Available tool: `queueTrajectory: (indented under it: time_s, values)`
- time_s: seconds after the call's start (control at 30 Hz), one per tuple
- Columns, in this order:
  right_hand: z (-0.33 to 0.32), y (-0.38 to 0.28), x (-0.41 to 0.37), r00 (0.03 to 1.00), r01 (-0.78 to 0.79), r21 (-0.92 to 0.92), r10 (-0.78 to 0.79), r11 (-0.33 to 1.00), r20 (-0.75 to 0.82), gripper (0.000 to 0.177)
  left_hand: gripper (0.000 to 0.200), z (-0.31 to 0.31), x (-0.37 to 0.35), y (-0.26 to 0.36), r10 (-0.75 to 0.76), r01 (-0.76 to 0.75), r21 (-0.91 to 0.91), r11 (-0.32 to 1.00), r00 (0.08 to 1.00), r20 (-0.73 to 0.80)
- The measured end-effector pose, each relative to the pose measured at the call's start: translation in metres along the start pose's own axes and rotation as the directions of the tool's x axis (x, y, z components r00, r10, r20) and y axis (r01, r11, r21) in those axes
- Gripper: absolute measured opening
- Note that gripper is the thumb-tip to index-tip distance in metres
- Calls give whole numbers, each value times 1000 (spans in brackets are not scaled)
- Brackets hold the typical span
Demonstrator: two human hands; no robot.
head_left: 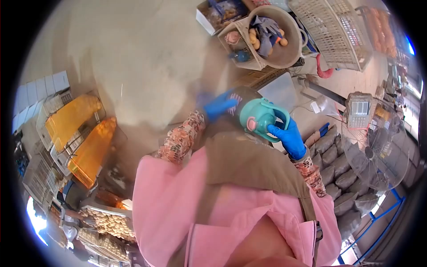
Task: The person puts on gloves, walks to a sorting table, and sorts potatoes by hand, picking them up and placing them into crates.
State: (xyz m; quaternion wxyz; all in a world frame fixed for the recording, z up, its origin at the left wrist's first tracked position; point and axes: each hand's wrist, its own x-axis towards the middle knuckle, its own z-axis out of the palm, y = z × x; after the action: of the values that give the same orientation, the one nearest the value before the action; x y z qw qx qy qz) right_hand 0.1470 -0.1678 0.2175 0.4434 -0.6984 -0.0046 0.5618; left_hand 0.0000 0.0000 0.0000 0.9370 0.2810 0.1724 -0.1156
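Note:
A large water bottle [258, 115] with a teal lid, a carry handle and a pink button is held tilted in front of my apron. Its dark body [242, 97] points away from me to the upper left. My right hand [288, 137], in a blue glove, is closed around the teal handle, with the thumb on the lid. My left hand [219, 107], also gloved in blue, lies beside the dark body with its fingers stretched out, their tips overlapping it. Patterned sleeves [181, 138] cover both forearms.
Ahead stand a round tub [291, 55] with gloves and potatoes in it, a small crate [249, 60] and a large crate [329, 26]. A fan [371, 151] and several filled bags [347, 178] are at right. Orange panels [93, 153] and a potato-filled crate [111, 222] stand at left.

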Motion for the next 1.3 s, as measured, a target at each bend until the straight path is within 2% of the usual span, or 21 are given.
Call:
queueTrajectory:
  time_s: [0.1,0.3,0.4,0.5,0.53,0.63,0.67,0.7,0.77,0.8,0.83,0.87,0.9,0.93,1.0,1.03,1.1,1.17,1.2,1.23,1.3]
  values:
    - [18,-14,14,995,83,-86,-79,993,57,64,76,-10,-9,11,1,2,89,996,1000,-29]
    - [43,-17,34,984,43,-121,-21,992,175,66,71,5,-67,39,95,-94,16,995,986,-135]
    - [47,-5,38,979,34,-189,5,981,203,64,69,1,-73,37,207,-193,83,978,957,-202]
    - [66,-7,52,977,161,-193,-128,968,173,57,50,-42,-61,17,287,-264,144,954,942,-176]
    - [70,-7,57,987,127,-184,-104,975,126,54,58,-58,-65,13,45,-38,39,999,981,-188]
    - [75,-14,76,992,-13,-170,33,985,118,44,73,-65,-63,-7,56,-114,-240,964,970,-237]
    - [82,-15,83,976,198,-306,-159,931,148,39,42,-71,-65,-11,161,-219,-197,956,948,-273]
    - [89,-19,90,918,395,-425,-337,815,206,34,56,-81,-65,-13,156,-214,-197,957,949,-274]
    - [87,-12,113,737,653,-640,-532,405,416,31,84,-100,-63,-18,146,-204,-197,959,950,-275]
    - [94,-10,122,889,457,-578,-325,676,322,30,83,-104,-59,-17,165,-245,-231,942,934,-318]
    - [101,-9,133,964,190,-477,-71,858,258,29,78,-105,-52,-16,170,-269,-257,928,921,-350]
    - [105,-10,146,971,36,-255,27,966,239,26,74,-108,-44,-16,175,-295,-282,913,908,-382]
    - [107,-8,162,969,29,-260,37,965,245,26,70,-109,-36,-15,180,-321,-304,897,893,-412]
    - [106,-3,185,977,-14,-146,44,989,208,23,61,-103,-24,-12,102,-362,-315,877,782,-615]
    - [101,21,232,991,-39,74,29,997,128,17,44,-142,0,-90,48,-422,-283,861,622,-782]
    - [95,31,257,991,-43,74,33,996,127,17,36,-162,12,-128,20,-446,-258,857,529,-848]
    - [79,50,305,995,-86,104,90,991,-35,14,23,-176,25,-205,34,-247,-36,968,274,-961]
    - [61,81,355,992,-15,177,37,984,-122,13,24,-147,18,-224,72,-298,-29,954,324,-943]
    - [50,97,380,977,73,242,-20,968,-213,12,28,-142,14,-253,62,31,75,997,307,-950]
    - [42,110,405,977,66,239,-14,969,-215,12,33,-138,11,-286,60,357,167,919,290,-955]
    - [23,133,456,849,253,327,-47,910,-527,14,35,-108,0,-272,240,486,349,802,272,-932]
